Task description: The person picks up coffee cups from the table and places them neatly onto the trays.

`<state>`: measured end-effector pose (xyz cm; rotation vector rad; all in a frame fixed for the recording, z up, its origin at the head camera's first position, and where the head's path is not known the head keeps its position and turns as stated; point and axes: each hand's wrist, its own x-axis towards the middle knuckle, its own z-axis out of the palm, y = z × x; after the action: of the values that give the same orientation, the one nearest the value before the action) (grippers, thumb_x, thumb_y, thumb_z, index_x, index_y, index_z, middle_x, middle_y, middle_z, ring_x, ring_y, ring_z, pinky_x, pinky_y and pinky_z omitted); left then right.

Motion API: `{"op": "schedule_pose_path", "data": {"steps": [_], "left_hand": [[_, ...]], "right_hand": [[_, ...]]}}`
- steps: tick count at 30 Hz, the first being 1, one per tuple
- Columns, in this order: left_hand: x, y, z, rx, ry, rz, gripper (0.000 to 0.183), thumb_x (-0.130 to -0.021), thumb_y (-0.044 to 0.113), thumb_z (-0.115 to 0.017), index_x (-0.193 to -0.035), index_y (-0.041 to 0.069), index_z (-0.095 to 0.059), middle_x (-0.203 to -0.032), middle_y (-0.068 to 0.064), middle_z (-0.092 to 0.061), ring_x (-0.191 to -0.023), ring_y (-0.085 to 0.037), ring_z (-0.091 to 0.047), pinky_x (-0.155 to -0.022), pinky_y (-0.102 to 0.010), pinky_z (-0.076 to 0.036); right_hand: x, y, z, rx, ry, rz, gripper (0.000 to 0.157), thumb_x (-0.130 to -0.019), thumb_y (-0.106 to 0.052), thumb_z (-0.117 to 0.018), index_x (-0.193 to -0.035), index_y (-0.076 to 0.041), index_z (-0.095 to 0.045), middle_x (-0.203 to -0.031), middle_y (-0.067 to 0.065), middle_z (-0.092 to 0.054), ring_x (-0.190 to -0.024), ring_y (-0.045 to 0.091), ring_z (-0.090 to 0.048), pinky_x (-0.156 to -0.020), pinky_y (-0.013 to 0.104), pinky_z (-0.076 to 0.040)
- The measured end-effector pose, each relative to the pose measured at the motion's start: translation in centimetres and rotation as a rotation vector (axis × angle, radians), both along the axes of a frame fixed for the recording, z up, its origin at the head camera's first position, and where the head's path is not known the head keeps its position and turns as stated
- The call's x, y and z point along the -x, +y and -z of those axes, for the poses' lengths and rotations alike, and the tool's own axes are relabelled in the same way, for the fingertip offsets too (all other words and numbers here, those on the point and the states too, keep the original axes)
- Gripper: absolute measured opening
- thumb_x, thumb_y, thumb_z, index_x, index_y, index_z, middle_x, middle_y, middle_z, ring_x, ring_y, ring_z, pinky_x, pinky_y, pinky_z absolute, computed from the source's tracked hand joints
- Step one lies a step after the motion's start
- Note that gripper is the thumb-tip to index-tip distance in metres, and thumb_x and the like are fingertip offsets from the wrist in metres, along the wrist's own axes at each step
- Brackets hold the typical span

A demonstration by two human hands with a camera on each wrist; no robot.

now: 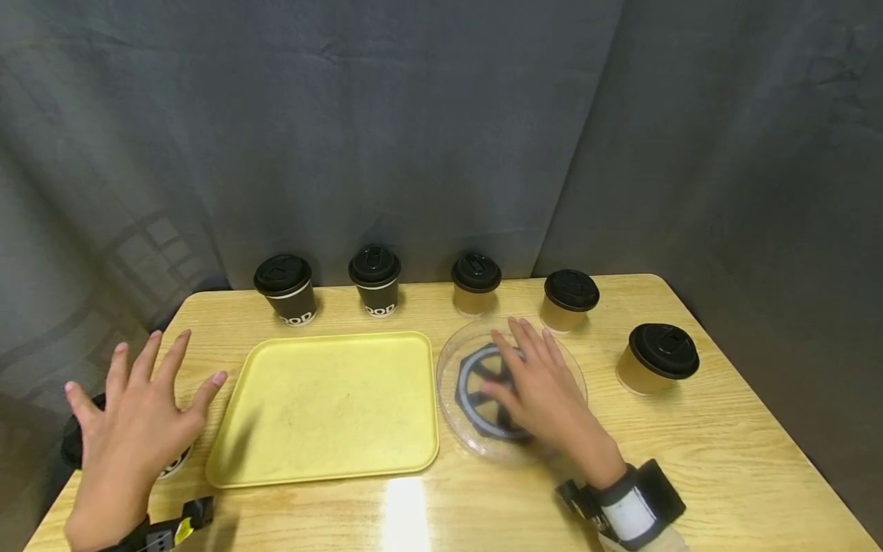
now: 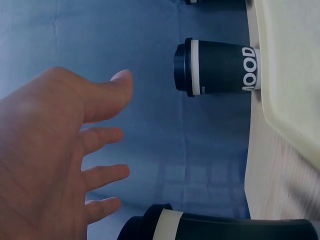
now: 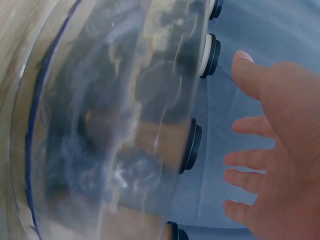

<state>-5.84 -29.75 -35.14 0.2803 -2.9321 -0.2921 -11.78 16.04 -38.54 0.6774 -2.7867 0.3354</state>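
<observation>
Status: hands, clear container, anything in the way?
Left hand open, empty, near a dark cup. Right hand open, empty, above the clear container. Nothing seen between those two.

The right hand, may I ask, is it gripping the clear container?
No, the right wrist view shows curtain between right hand and clear container.

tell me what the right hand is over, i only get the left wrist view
Observer: In the head view, the right hand is over a clear round container.
Operator: is it touching it
Observer: No, the right wrist view shows a gap between the fingertips and the container's rim.
Operator: any cups round there
Observer: Yes, three brown cups stand beyond and to the right of the container.
</observation>
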Motion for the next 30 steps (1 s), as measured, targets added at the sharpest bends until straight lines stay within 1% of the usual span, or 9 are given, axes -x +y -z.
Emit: {"op": "schedule_pose_path", "data": {"steps": [6,10,13,21,23,30], "left_hand": [[-0.3,-0.8,-0.1,-0.005,-0.004,-0.018,0.085,-0.095,0.064,-0.042,-0.157,0.015,-0.013,-0.16,-0.027,-0.007,-0.145,-0.052,0.012,-0.095,-0.084,0.017],[-0.5,-1.1,-0.2,-0.015,-0.008,-0.03,0.084,-0.095,0.065,-0.041,-0.157,0.016,-0.012,-0.159,-0.028,-0.009,-0.145,-0.052,0.013,-0.094,-0.084,0.017],[-0.6,-1.3,-0.2,-0.011,-0.024,-0.052,0.084,-0.095,0.066,-0.039,-0.157,0.016,-0.011,-0.158,-0.029,-0.009,-0.145,-0.052,0.013,-0.095,-0.084,0.017],[-0.8,-2.2,-0.2,-0.003,-0.06,-0.114,0.088,-0.094,0.07,-0.034,-0.156,0.01,-0.014,-0.158,-0.029,-0.004,-0.144,-0.053,0.016,-0.096,-0.084,0.015],[-0.9,-2.4,-0.1,-0.005,-0.068,-0.131,0.089,-0.094,0.07,-0.033,-0.156,0.01,-0.013,-0.158,-0.03,-0.004,-0.144,-0.053,0.015,-0.096,-0.085,0.014],[-0.9,-3.4,0.6,-0.017,-0.103,-0.174,0.093,-0.093,0.074,-0.031,-0.154,0.006,-0.016,-0.156,-0.033,-0.004,-0.142,-0.057,0.013,-0.095,-0.086,0.01]], "right_hand": [[0.0,-0.1,0.0,0.002,-0.011,0.006,0.075,-0.089,-0.052,-0.064,-0.148,-0.011,-0.041,-0.159,0.02,-0.026,-0.149,0.038,-0.021,-0.121,0.058,-0.011],[0.1,-0.2,0.0,0.002,-0.013,0.006,0.075,-0.089,-0.052,-0.064,-0.148,-0.011,-0.041,-0.159,0.02,-0.026,-0.149,0.038,-0.021,-0.12,0.059,-0.013],[0.1,-0.3,0.0,0.0,-0.014,0.004,0.075,-0.089,-0.052,-0.064,-0.148,-0.012,-0.041,-0.159,0.02,-0.026,-0.149,0.038,-0.021,-0.12,0.059,-0.013],[0.0,-0.3,0.2,-0.002,0.001,0.002,0.073,-0.089,-0.05,-0.064,-0.147,-0.012,-0.042,-0.158,0.02,-0.027,-0.148,0.038,-0.023,-0.12,0.058,-0.014],[0.0,-0.4,0.2,-0.002,-0.003,0.003,0.073,-0.09,-0.051,-0.064,-0.147,-0.012,-0.042,-0.159,0.019,-0.026,-0.148,0.037,-0.022,-0.121,0.057,-0.013],[-0.2,-0.5,0.2,-0.017,0.002,-0.006,0.073,-0.089,-0.054,-0.062,-0.146,-0.011,-0.044,-0.159,0.019,-0.026,-0.148,0.037,-0.023,-0.119,0.058,-0.017]]}}
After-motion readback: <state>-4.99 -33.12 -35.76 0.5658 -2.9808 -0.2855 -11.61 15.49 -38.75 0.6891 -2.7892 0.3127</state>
